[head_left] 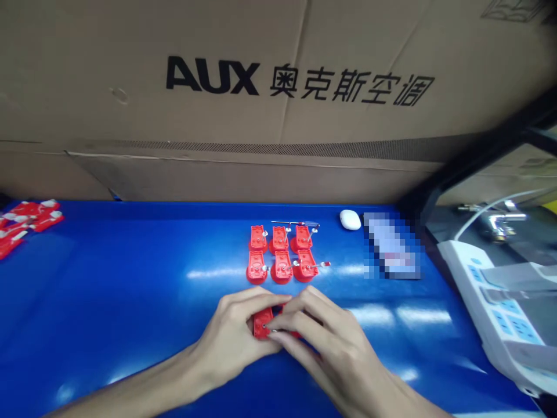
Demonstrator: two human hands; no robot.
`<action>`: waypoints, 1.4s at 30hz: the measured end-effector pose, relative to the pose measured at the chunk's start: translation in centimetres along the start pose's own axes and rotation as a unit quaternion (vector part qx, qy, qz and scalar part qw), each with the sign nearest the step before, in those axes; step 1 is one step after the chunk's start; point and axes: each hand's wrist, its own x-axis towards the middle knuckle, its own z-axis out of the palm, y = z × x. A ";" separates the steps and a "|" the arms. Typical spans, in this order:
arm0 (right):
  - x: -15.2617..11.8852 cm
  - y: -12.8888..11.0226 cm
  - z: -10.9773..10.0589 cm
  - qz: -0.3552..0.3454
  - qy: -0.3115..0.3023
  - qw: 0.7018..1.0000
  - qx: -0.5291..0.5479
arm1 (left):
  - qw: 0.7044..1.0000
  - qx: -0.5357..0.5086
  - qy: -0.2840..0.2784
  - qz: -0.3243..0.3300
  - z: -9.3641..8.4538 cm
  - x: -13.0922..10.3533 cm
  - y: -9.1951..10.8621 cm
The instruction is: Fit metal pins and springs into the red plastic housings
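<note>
My left hand [228, 331] is closed around a small red plastic housing [261, 323] near the front of the blue table. My right hand [333, 337] meets it from the other side, with thumb and fingertips pinched at the housing's right edge. A bit of thin metal shows at those fingertips, but most of what they pinch is hidden. More red shows behind the right fingers; I cannot tell whether it belongs to the same piece. Just beyond my hands, several similar red housings [281, 268] stand in two rows, with thin metal rods and white ends sticking out to the right.
A screwdriver [300, 224] lies behind the rows, with a white rounded case [350, 220] and a blurred-out flat object [394, 247] to its right. Red and white parts [30, 220] are piled far left. A white power strip [500, 313] stands right; cardboard [217, 122] walls the back.
</note>
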 end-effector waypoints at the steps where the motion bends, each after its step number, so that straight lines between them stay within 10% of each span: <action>1: 0.1 -0.2 -0.2 0.002 -0.004 1.000 0.006 | 1.000 0.000 -0.001 -0.002 0.0 0.0 0.0; 6: 0.1 -1.1 -2.5 0.003 0.047 0.997 0.056 | 1.000 0.002 0.002 -0.001 0.0 -0.1 -0.1; 10: -1.1 -0.1 -4.6 0.170 0.110 0.978 0.045 | 0.999 0.031 0.010 -0.009 0.0 -0.1 0.0; 15: -2.9 2.8 -4.7 0.303 -0.013 0.953 0.017 | 0.999 0.047 0.013 -0.012 -0.2 -0.2 0.2; 42: -3.4 5.2 -2.3 0.351 -0.029 0.933 0.077 | 0.998 0.065 0.005 0.005 -0.6 0.3 0.3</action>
